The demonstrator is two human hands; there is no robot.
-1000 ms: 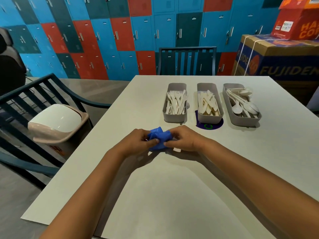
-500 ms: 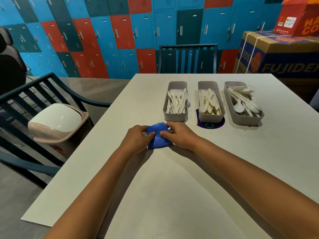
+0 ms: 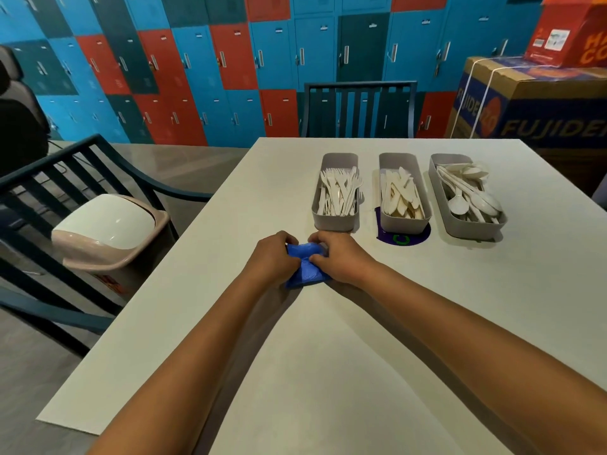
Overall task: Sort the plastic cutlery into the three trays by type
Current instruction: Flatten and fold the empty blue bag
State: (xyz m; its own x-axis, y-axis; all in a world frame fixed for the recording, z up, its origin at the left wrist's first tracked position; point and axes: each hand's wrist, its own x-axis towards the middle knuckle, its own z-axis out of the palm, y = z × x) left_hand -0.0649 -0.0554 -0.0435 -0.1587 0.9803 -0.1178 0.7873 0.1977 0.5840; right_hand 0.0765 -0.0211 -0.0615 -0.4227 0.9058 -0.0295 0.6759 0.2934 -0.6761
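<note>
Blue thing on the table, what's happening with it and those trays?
A person grips a crumpled blue bag with the left hand and the right hand on the white table. Behind it stand three grey trays: forks, knives and spoons. No loose cutlery shows on the table.

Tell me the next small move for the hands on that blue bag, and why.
Probably press the blue plastic bag flatter and set it aside. Both the left hand and right hand grip it, bunched on the table, and forks, knives and spoons already lie sorted in the three trays, none loose.
</note>
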